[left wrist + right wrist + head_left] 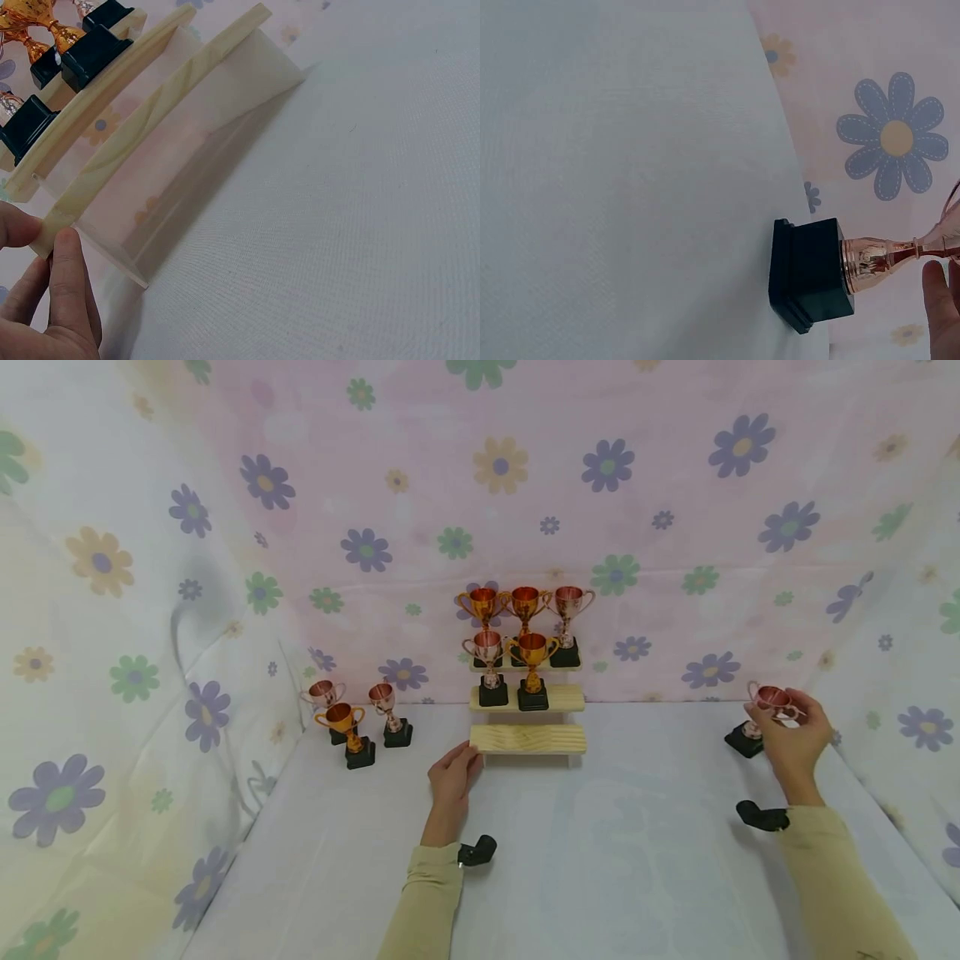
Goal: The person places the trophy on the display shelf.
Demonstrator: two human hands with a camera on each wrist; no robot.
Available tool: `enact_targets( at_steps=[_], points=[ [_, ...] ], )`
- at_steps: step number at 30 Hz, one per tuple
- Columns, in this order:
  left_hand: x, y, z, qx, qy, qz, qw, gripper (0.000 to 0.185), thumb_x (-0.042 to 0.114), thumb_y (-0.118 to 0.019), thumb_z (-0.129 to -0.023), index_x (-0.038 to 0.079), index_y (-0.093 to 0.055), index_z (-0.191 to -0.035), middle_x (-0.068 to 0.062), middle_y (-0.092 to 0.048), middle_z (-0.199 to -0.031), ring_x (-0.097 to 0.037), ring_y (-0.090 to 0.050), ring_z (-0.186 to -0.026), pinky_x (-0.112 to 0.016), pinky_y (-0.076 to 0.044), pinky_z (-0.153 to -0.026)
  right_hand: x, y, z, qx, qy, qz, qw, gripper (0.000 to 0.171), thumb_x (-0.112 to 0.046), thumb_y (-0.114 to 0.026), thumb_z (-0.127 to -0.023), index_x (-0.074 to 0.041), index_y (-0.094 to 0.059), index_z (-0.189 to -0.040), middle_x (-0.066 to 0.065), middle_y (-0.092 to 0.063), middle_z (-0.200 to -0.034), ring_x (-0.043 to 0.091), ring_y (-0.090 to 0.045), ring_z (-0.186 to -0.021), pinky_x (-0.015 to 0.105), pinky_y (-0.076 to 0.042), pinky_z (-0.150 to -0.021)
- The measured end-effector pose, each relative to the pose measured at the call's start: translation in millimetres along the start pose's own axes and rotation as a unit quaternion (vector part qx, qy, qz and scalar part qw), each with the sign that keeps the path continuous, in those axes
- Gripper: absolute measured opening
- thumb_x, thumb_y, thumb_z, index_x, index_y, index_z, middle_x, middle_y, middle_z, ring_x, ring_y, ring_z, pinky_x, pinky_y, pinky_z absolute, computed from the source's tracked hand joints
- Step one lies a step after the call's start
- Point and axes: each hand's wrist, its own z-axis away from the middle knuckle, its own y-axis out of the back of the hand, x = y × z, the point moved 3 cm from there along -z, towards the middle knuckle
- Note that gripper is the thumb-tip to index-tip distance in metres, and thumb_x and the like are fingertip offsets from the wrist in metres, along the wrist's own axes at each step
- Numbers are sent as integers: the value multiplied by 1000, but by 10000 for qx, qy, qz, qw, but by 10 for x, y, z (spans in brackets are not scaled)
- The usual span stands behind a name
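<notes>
While the left hand [452, 777] pinches the wooden stand's [528, 738] corner, the right hand [791, 735] (fingers curled round the trophy [759, 720]) should lift it straight.

Both arms reach forward in tan sleeves. The left hand [452, 777] lies at 12 o'clock, fingertips pinched. The right hand [791, 735] is raised at 2 o'clock, fingers curled.
</notes>
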Motion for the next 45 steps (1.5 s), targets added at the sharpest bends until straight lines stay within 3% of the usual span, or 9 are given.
enact_targets(
  at_steps=[3,6,10,14,19,27,31,36,45],
  points=[
    [1,-1,-2,-17,-7,-6,10000,33,1,-69,-92,-9,-66,-124,-18,-68,-113,-13,-70,-87,-30,-60,-92,-14,-33,23,-20,148,-75,9999,46,0,-83,-78,-13,-66,-119,-18,-54,-103,2,-48,-94,0,-47,-69],
    [-1,2,-3,-28,-15,7,10000,33,0,-69,-92,-9,-66,-124,-18,-68,-113,-13,-70,-87,-29,-60,-91,-76,-66,93,-168,402,-101,9990,46,5,-82,-78,-4,-67,-121,-17,-56,-102,4,-51,-92,1,-49,-73],
    [-7,3,-6,-42,-25,-8,10000,33,0,-69,-93,-9,-66,-124,-19,-68,-114,-14,-70,-88,-29,-60,-91,-295,-113,274,-438,890,-60,9951,49,10,-80,-78,10,-64,-124,-15,-59,-98,3,-57,-89,2,-51,-77],
    [-8,6,-9,-36,-11,-12,10000,33,1,-69,-93,-9,-66,-124,-20,-67,-116,-15,-70,-89,-29,-60,-91,-494,-176,447,-932,1228,-128,9880,50,15,-77,-78,12,-63,-126,-13,-60,-98,1,-59,-89,3,-51,-80],
    [-9,7,-15,-20,18,-8,10000,33,1,-69,-93,-9,-66,-125,-20,-67,-117,-15,-69,-90,-29,-60,-91,-655,-315,591,-1701,1580,-122,9726,50,19,-74,-79,13,-61,-127,-12,-62,-105,1,-60,-93,6,-52,-84],
    [-6,0,-9,-37,1,56,10000,33,1,-69,-93,-9,-66,-124,-19,-67,-115,-15,-69,-89,-29,-60,-90,-788,-650,656,-2677,2276,-682,9337,52,26,-71,-77,17,-58,-126,-15,-63,-110,-2,-62,-97,9,-53,-86],
    [-12,-3,-14,-57,-18,101,9999,34,1,-69,-93,-10,-65,-125,-20,-67,-116,-15,-69,-89,-29,-60,-90,-937,-835,655,-3115,2292,-982,9170,53,24,-72,-77,13,-59,-128,-13,-65,-113,0,-64,-98,11,-54,-87],
    [-16,-2,-23,-67,-1,91,9999,33,1,-69,-93,-9,-65,-125,-19,-67,-115,-14,-69,-89,-28,-60,-90,-1197,-1075,664,-3582,2135,-981,9036,53,18,-75,-80,11,-59,-131,-8,-64,-115,3,-64,-98,12,-55,-86],
    [-11,5,-15,-48,16,84,10000,34,1,-69,-93,-9,-66,-125,-17,-68,-112,-13,-69,-87,-29,-60,-91,-1456,-1474,729,-3711,2134,-979,8984,50,10,-78,-82,7,-63,-129,4,-67,-114,3,-64,-94,12,-56,-86]
  ],
)
